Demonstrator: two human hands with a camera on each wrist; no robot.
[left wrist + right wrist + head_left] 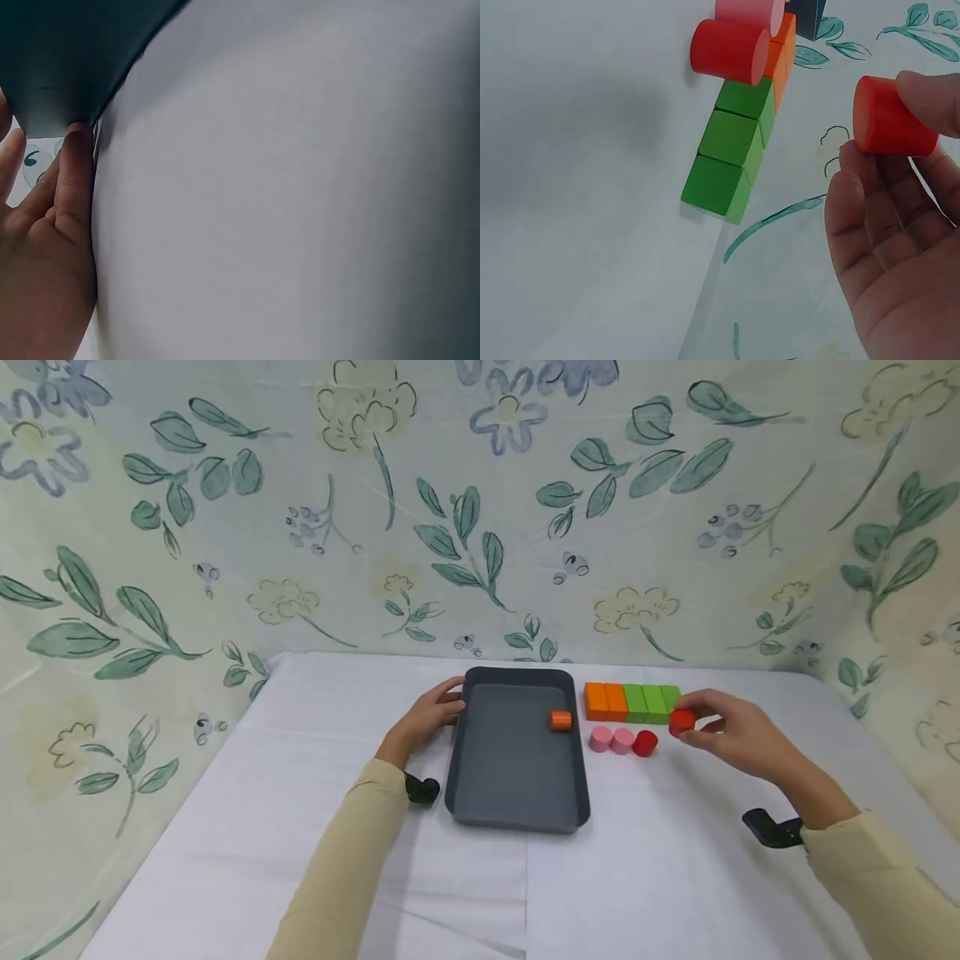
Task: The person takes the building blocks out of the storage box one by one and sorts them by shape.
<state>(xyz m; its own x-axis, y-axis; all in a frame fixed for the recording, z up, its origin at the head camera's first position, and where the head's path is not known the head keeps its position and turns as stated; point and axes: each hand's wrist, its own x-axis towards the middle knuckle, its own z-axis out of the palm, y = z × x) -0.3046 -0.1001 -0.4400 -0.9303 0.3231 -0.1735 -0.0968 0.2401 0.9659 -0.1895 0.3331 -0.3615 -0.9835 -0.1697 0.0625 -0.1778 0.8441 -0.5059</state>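
My right hand [738, 735] pinches a red cylinder [682, 722] between thumb and fingers, just off the right end of a row of blocks. In the right wrist view, the thumb lies on one side of the red cylinder [892, 118] and the fingertips on the other. My left hand [427, 718] touches the left side of a dark grey tray [510, 777] near its far corner. The left wrist view shows its fairly straight fingers [75, 176] against the tray's outer wall [67, 67]. Inside the tray, by the right wall, an orange cylinder [560, 720] lies on its side.
Right of the tray, two orange blocks [606, 702] and three green blocks [652, 703] form a touching row. In front of them stand two pink cylinders [611, 740] and another red cylinder [645, 743]. A white cloth covers the table [637, 877]; floral fabric [465, 510] hangs behind.
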